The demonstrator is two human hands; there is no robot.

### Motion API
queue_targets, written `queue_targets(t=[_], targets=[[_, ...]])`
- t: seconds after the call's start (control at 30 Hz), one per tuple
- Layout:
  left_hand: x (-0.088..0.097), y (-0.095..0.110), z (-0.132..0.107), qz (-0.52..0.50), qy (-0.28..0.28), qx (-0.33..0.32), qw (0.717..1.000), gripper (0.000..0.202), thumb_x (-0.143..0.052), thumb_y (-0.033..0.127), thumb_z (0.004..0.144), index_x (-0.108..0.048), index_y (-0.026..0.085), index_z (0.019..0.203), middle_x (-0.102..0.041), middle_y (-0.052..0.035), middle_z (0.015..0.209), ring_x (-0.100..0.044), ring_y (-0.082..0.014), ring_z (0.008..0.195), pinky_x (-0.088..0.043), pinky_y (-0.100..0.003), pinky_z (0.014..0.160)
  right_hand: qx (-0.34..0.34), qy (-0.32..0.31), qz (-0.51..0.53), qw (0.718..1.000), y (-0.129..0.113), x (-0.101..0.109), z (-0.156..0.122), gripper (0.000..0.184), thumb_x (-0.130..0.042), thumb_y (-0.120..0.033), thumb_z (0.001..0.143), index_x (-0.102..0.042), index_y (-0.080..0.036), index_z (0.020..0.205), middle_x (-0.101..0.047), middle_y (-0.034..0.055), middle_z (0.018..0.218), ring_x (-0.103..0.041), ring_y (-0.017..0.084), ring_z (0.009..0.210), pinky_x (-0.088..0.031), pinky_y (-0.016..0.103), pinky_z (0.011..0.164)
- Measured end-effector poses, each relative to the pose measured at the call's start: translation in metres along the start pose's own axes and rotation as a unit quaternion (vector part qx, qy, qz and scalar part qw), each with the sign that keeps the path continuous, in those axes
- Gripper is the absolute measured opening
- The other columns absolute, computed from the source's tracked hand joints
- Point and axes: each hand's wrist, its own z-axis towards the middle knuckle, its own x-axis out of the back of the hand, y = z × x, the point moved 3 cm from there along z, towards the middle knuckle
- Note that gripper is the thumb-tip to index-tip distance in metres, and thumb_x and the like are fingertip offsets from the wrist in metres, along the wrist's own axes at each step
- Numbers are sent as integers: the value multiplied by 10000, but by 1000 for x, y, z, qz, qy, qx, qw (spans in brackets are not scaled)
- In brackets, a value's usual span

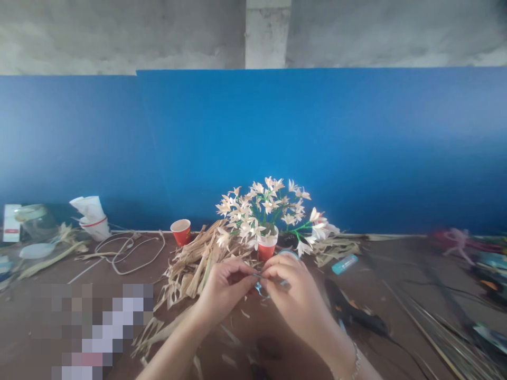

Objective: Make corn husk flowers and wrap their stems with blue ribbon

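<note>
My left hand (224, 289) and my right hand (291, 287) meet over the brown table (396, 301), fingers pinched together on a thin wire-like stem (259, 275) held between them. Something light blue shows just under the fingertips. Behind the hands lies a pile of dried corn husks (194, 264). A red cup (267, 247) beyond them holds a bunch of cream handmade flowers (263, 208) on green stems.
A second red cup (181, 232) stands to the left, near a looped white cord (130, 248) and stacked white cups (93, 219). A black glue gun (352, 311) lies to the right, with a light blue lighter-like item (344, 264) and thin sticks (435, 332). A blue wall backs the table.
</note>
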Motion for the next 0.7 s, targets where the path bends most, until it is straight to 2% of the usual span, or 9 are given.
queue_targets(t=[0.1, 0.23, 0.33, 0.4, 0.47, 0.53, 0.6, 0.7], targets=[[-1, 7, -2, 23, -16, -19, 999, 82, -680, 218, 725, -718, 183, 661, -606, -17, 657, -600, -145, 598, -489, -246, 559, -40, -59, 60, 996, 2, 1, 3, 164, -567, -95, 762, -630, -195, 649, -657, 7, 763, -619, 161, 758, -489, 289, 709], [-2, 11, -4, 18, -59, -14, 998, 82, -674, 201, 731, -708, 184, 658, -599, -16, 651, -586, -141, 596, -475, -244, 560, -77, -157, 112, 978, 7, 4, 2, 168, -563, -105, 781, -666, -189, 677, -667, 2, 739, -628, 144, 697, -491, 240, 607], [-2, 11, -6, 25, -74, -30, 996, 77, -665, 185, 740, -710, 185, 677, -597, -19, 671, -585, -146, 633, -467, -244, 579, -110, -194, 136, 965, 11, 5, 0, 153, -558, -121, 797, -676, -183, 722, -674, 22, 773, -624, 149, 690, -469, 231, 539], [-2, 11, -6, 26, -82, -34, 996, 76, -657, 182, 746, -710, 187, 693, -599, -22, 690, -589, -151, 652, -471, -251, 594, -121, -205, 131, 962, 12, 6, -2, 156, -555, -115, 799, -675, -184, 729, -677, 23, 777, -626, 152, 710, -469, 228, 548], [-3, 10, -6, 20, -82, -31, 996, 80, -655, 182, 745, -699, 180, 678, -594, -18, 679, -591, -149, 644, -473, -252, 597, -101, -201, 116, 967, 10, 5, -2, 171, -547, -101, 796, -666, -190, 711, -676, 16, 758, -628, 151, 720, -476, 232, 583], [-5, 9, -6, 4, -66, -21, 998, 90, -660, 191, 737, -680, 170, 651, -588, -11, 654, -588, -141, 611, -469, -247, 581, -66, -170, 79, 980, 7, 5, -2, 163, -549, -89, 778, -646, -197, 703, -665, 8, 750, -623, 154, 732, -479, 251, 633], [-7, 7, -5, -22, -47, 1, 999, 105, -669, 215, 727, -661, 163, 637, -589, -7, 626, -587, -136, 574, -465, -242, 554, -40, -107, 6, 993, 4, 5, -2, 129, -583, -78, 729, -614, -202, 710, -647, 3, 756, -610, 167, 755, -465, 283, 677], [-8, 3, -3, -41, -20, 27, 999, 125, -685, 243, 712, -647, 157, 630, -598, -6, 595, -587, -136, 552, -458, -236, 538, 0, -23, -103, 994, -1, 5, -2, 145, -634, -77, 688, -565, -204, 679, -630, -4, 764, -590, 182, 792, -407, 329, 736]])
